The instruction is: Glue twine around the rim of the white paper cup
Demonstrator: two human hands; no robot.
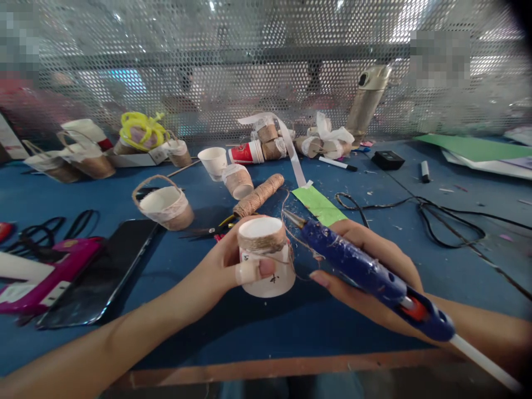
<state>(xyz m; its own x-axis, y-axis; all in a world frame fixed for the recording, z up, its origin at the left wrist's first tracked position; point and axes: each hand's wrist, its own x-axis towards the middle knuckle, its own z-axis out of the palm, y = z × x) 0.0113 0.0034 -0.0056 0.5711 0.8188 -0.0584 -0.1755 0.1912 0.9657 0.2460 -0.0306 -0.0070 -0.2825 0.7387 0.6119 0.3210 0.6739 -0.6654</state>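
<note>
Far left, you've got your phone (pixel 103 271) lying flat, probably shoved aside to leave room for your arms. Next along, the little basket (pixel 178 217) stands with its handle up, well away from the glue, which seems sensible. The scissors (pixel 210 231) lie just past it, partly hidden by your left hand (pixel 230 256).

That hand is wrapped around the cup (pixel 268 285), right in front of you near the table edge. Your taped thumb (pixel 246 272) presses across the front, and I'd guess that's to steady the cup and pin the thin strand there. The fingers behind are hidden, and I can't tell whether the cup touches the table. The twine band (pixel 262 242) sits around its upper end, clear of your thumb.

The twine roll (pixel 260 197) lies behind the cup, handy for feeding line. Then there's the green strip (pixel 318 205), flat under the nozzle side.

Your right hand (pixel 388 252) is closed around the glue gun (pixel 353 260), nozzle angled up toward the cup but not touching it, likely keeping the hot tip off your fingers. Can't tell if you're squeezing the trigger. The cable (pixel 449 208) lies beyond it.
</note>
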